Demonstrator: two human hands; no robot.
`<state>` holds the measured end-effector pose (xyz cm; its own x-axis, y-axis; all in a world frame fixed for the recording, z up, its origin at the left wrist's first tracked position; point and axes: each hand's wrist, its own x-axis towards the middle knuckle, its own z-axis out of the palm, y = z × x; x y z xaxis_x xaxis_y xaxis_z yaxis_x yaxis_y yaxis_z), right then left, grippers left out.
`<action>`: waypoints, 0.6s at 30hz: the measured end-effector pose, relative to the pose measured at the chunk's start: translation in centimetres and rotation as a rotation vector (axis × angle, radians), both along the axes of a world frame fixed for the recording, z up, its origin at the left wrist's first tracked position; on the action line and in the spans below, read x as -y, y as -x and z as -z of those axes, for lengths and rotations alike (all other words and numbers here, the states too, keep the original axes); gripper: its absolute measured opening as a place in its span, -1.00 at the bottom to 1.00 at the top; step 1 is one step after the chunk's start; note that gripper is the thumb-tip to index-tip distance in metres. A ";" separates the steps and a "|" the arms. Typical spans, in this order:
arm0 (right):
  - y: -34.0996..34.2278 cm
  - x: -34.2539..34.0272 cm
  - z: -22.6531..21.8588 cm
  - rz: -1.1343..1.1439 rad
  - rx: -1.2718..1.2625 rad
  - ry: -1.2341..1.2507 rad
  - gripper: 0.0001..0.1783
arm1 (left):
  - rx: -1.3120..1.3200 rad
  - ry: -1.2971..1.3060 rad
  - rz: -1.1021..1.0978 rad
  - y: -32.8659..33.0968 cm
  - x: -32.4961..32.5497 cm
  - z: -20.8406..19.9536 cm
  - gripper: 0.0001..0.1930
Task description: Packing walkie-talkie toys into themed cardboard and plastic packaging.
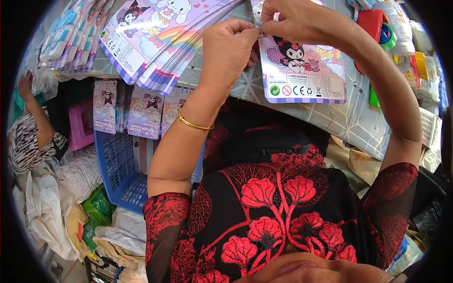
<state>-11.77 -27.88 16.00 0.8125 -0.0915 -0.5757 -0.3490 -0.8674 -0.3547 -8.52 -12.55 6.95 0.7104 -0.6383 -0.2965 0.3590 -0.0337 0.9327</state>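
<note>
A pink and purple printed card [302,70] with cartoon figures lies on the table in front of me, its lower edge near the table's edge. My left hand [229,54] is closed at the card's left side, thumb and finger pinched together. My right hand [295,21] reaches over the card's upper part, its fingertips pinched against those of the left. Whatever sits between the fingertips is too small to make out. Left of my hands, a fanned stack of similar cards [137,45] rests on the table.
Packaged blue and white items [66,30] lie at the far left. Finished-looking packs [144,111] hang on a blue plastic crate [115,160] below the table. A red tape dispenser [368,28] and other goods crowd the right. Another person's arm [35,104] shows at left, near a pink stool [81,125].
</note>
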 end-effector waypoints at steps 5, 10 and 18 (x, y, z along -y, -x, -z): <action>0.8 -0.3 0.8 0.006 0.133 0.125 -0.60 | 0.032 -0.008 -0.018 0.3 0.0 0.0 -0.88; 1.8 2.8 0.8 0.184 0.064 0.088 -0.48 | 0.046 0.004 -0.021 0.4 0.2 0.2 -0.87; 11.4 2.8 4.6 0.275 0.750 0.235 -0.75 | 0.065 -0.097 0.025 -0.4 0.4 -0.1 -0.82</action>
<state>-23.12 -30.66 11.43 0.9040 -0.3931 0.1681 -0.3027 -0.8662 -0.3977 -8.08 -12.90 7.01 0.7141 -0.6268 -0.3116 0.2962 -0.1327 0.9459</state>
